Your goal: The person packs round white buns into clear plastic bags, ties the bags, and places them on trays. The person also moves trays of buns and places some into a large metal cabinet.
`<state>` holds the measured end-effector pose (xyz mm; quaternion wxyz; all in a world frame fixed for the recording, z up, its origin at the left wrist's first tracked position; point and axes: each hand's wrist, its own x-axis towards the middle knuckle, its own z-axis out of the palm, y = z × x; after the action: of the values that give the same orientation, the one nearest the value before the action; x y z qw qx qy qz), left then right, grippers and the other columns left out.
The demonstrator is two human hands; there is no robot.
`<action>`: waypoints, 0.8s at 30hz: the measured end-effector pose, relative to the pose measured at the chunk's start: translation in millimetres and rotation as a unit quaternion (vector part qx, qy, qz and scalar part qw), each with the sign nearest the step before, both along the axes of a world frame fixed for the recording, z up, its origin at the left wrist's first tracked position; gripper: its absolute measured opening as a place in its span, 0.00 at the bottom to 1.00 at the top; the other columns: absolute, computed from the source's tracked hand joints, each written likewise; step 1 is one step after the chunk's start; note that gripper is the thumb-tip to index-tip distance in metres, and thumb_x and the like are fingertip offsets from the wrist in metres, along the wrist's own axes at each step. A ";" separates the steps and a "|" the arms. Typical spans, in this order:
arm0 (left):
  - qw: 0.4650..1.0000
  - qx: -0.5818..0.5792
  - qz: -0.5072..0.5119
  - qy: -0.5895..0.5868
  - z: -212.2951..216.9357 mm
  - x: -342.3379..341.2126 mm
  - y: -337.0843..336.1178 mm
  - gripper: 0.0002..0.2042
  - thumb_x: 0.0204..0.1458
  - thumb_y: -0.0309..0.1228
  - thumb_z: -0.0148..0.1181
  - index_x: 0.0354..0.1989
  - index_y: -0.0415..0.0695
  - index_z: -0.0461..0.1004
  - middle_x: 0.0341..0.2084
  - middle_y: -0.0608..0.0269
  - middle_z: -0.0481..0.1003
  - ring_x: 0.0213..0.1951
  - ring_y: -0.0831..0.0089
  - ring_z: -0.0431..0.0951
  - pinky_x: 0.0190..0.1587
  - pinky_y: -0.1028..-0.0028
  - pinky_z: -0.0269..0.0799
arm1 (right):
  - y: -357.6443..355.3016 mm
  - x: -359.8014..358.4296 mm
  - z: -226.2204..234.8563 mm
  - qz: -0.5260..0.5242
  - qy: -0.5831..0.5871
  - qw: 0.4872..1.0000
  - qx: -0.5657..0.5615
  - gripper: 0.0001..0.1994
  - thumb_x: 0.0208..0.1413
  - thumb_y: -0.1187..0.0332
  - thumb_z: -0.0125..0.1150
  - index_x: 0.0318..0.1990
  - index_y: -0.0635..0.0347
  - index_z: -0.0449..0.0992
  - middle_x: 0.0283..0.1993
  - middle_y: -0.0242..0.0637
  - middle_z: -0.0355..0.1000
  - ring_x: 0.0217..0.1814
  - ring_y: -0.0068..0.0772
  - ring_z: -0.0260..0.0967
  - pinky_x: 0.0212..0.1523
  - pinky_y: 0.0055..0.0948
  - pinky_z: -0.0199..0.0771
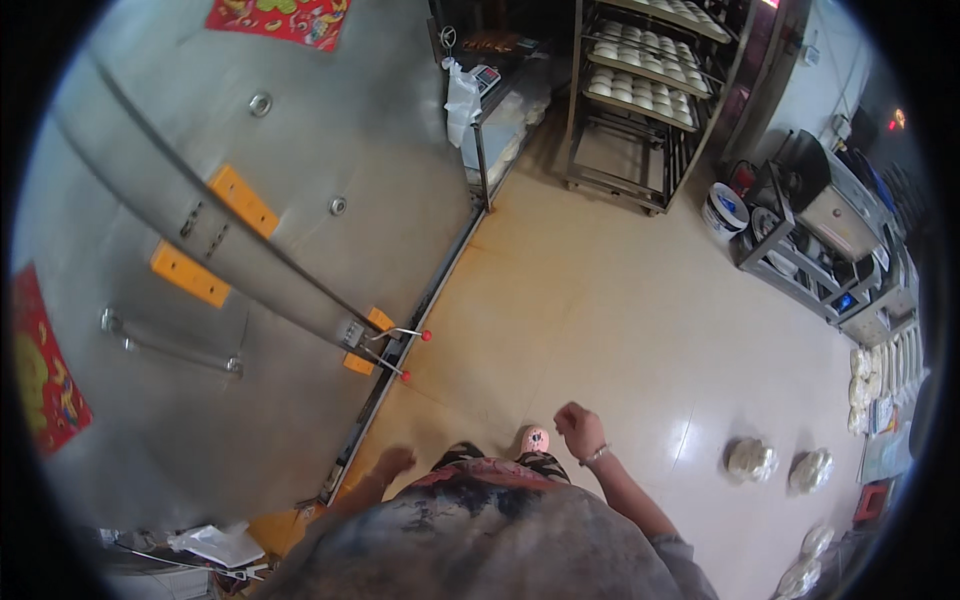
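My right hand (580,430), with a bracelet (594,455) at its wrist, hangs over the floor in front of my body. Its fingers are curled in, and nothing shows in them. On the other side, my left hand (398,460) is low beside my body and blurred, so its fingers cannot be made out. The large metal door (270,330) to my left is nearest to that hand, but they are apart. Two lever handles with red knobs (426,336) stick out from the door's edge.
A wheeled rack (640,190) with trays of round white dough (640,93) stands ahead on the right. A scale (486,78) sits on a table beyond the door. A white bucket (725,212) and metal equipment (810,240) line the right; wrapped bundles (752,460) lie on the floor.
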<state>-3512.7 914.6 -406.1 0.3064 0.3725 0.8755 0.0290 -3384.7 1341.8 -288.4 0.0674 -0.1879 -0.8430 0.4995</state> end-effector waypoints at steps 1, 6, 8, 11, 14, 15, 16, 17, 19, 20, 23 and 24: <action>0.996 -0.029 0.057 -0.055 -2.4 13.5 -27.9 0.13 0.51 0.39 0.50 0.23 0.43 0.73 0.24 0.52 0.74 0.29 0.57 0.75 0.35 0.60 0.70 | 18.1 -37.7 6.8 0.015 0.037 0.999 0.000 0.07 0.54 0.71 0.58 0.27 0.64 0.72 0.18 0.36 0.73 0.21 0.27 0.73 0.24 0.26 0.71; 0.797 -0.103 0.533 -0.263 1.9 8.7 -74.9 0.11 0.53 0.39 0.51 0.31 0.43 0.73 0.28 0.56 0.75 0.32 0.62 0.75 0.37 0.64 0.70 | 92.3 -218.0 17.3 0.091 -0.004 0.996 0.014 0.09 0.54 0.67 0.58 0.27 0.62 0.74 0.20 0.39 0.73 0.21 0.35 0.72 0.25 0.31 0.71; 0.787 -0.098 0.548 -0.265 -4.0 -31.9 -59.8 0.11 0.54 0.39 0.52 0.34 0.43 0.73 0.29 0.58 0.75 0.33 0.64 0.76 0.38 0.65 0.70 | 109.9 -282.7 6.3 0.104 -0.019 0.994 0.019 0.10 0.55 0.65 0.58 0.27 0.62 0.74 0.20 0.39 0.73 0.21 0.35 0.72 0.25 0.31 0.71; 0.831 -0.047 0.502 -0.234 -9.9 -133.1 -10.4 0.12 0.56 0.39 0.53 0.38 0.43 0.72 0.31 0.61 0.75 0.35 0.67 0.76 0.40 0.68 0.70 | 127.7 -374.4 -6.4 0.082 -0.078 0.992 -0.046 0.13 0.58 0.65 0.55 0.26 0.65 0.73 0.19 0.36 0.73 0.20 0.25 0.71 0.25 0.26 0.72; 0.716 0.205 0.602 -0.286 12.3 -249.9 74.0 0.12 0.58 0.39 0.54 0.43 0.43 0.72 0.33 0.63 0.76 0.37 0.70 0.76 0.42 0.70 0.71 | 143.7 -459.0 -19.4 0.063 -0.027 0.993 -0.099 0.11 0.56 0.66 0.55 0.26 0.63 0.74 0.20 0.38 0.73 0.22 0.30 0.72 0.27 0.30 0.72; 0.643 0.293 0.632 -0.320 25.8 -293.7 114.4 0.13 0.58 0.39 0.54 0.44 0.43 0.72 0.34 0.64 0.76 0.38 0.71 0.76 0.42 0.71 0.71 | 151.0 -488.6 -23.0 0.057 -0.013 0.993 -0.106 0.11 0.56 0.66 0.55 0.26 0.63 0.75 0.20 0.38 0.73 0.22 0.30 0.72 0.27 0.30 0.72; 0.586 0.353 0.639 -0.352 46.1 -328.1 150.4 0.13 0.59 0.39 0.55 0.46 0.44 0.72 0.35 0.65 0.76 0.38 0.72 0.76 0.43 0.72 0.71 | 158.4 -517.2 -27.8 0.048 -0.009 0.991 -0.122 0.10 0.55 0.66 0.56 0.26 0.63 0.75 0.20 0.38 0.74 0.22 0.30 0.72 0.27 0.29 0.72; 0.642 0.372 0.586 -0.326 68.2 -359.7 184.2 0.14 0.61 0.32 0.49 0.52 0.40 0.70 0.43 0.59 0.75 0.44 0.72 0.76 0.45 0.73 0.73 | 166.1 -543.6 -32.5 0.036 -0.022 0.988 -0.147 0.10 0.55 0.66 0.56 0.26 0.63 0.75 0.20 0.38 0.74 0.22 0.30 0.73 0.27 0.29 0.72; 0.675 0.444 0.482 -0.340 107.7 -406.2 237.1 0.13 0.62 0.32 0.48 0.52 0.40 0.69 0.43 0.58 0.75 0.43 0.71 0.77 0.47 0.72 0.72 | 185.7 -601.4 -44.5 0.041 -0.020 0.990 -0.134 0.10 0.54 0.65 0.58 0.26 0.63 0.76 0.21 0.39 0.74 0.23 0.30 0.73 0.27 0.30 0.72; 0.697 0.402 0.491 -0.335 123.0 -418.3 254.0 0.14 0.62 0.32 0.48 0.52 0.40 0.69 0.43 0.58 0.75 0.44 0.71 0.77 0.47 0.72 0.72 | 197.0 -631.7 -51.8 0.039 -0.043 0.989 -0.138 0.10 0.53 0.64 0.59 0.27 0.63 0.76 0.21 0.39 0.74 0.23 0.31 0.73 0.28 0.31 0.72; 0.713 0.401 0.478 -0.321 134.7 -437.4 282.9 0.15 0.63 0.33 0.46 0.53 0.38 0.69 0.44 0.58 0.75 0.46 0.71 0.75 0.49 0.72 0.71 | 223.0 -729.5 -79.8 0.059 -0.011 0.996 -0.059 0.16 0.56 0.60 0.58 0.23 0.62 0.73 0.18 0.36 0.71 0.20 0.26 0.71 0.23 0.28 0.69; 0.687 0.356 0.548 -0.319 132.3 -435.0 286.6 0.15 0.63 0.33 0.47 0.53 0.38 0.68 0.44 0.58 0.75 0.46 0.71 0.76 0.49 0.72 0.71 | 229.4 -763.0 -89.4 0.032 -0.030 0.997 -0.065 0.18 0.56 0.58 0.57 0.21 0.62 0.72 0.17 0.36 0.71 0.20 0.26 0.70 0.22 0.30 0.68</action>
<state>-3947.6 1201.1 -273.8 0.3412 -0.1241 0.6972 0.6182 -4147.7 1571.2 -377.9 0.0134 -0.1798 -0.8160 0.5492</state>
